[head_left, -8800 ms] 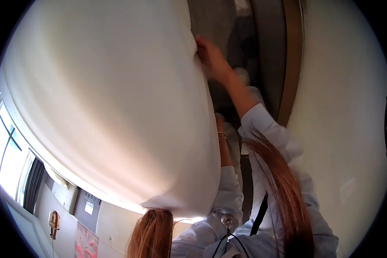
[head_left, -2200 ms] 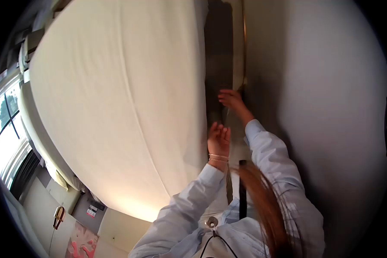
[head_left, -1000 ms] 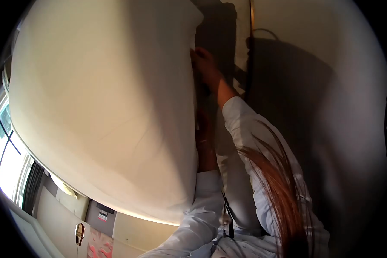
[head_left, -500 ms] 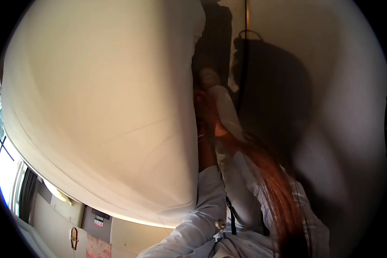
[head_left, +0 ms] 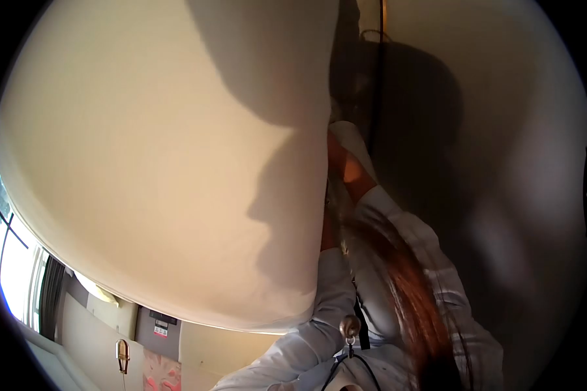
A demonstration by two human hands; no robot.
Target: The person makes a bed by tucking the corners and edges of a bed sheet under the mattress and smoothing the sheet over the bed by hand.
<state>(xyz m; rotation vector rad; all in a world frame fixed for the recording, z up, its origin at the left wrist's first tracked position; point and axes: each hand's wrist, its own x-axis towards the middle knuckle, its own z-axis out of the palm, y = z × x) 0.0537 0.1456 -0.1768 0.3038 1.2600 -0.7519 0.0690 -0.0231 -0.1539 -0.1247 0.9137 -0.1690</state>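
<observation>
A broad pale sheet (head_left: 143, 163) covers a mattress that fills the left and middle of the view. Down in the shaded gap along its side are both my hands. Part of my right hand (head_left: 336, 154) shows against the mattress edge, its fingers hidden behind the sheet. Of my left arm I see a light sleeve (head_left: 336, 274) and a bit of bare forearm (head_left: 330, 233); the left hand itself is covered by the mattress side. Whether either hand grips the sheet cannot be seen.
A pale wall (head_left: 502, 98) with a dark shadow on it runs close along the right. Long hair (head_left: 411, 280) hangs over my right arm, and a round metal pendant (head_left: 349, 326) dangles at my chest. At lower left are a window (head_left: 13, 260) and a dark curtain (head_left: 49, 293).
The view has shifted, so the mattress edge sits farther right. My hands are now more hidden behind it, and a head-shaped shadow has spread over the sheet.
</observation>
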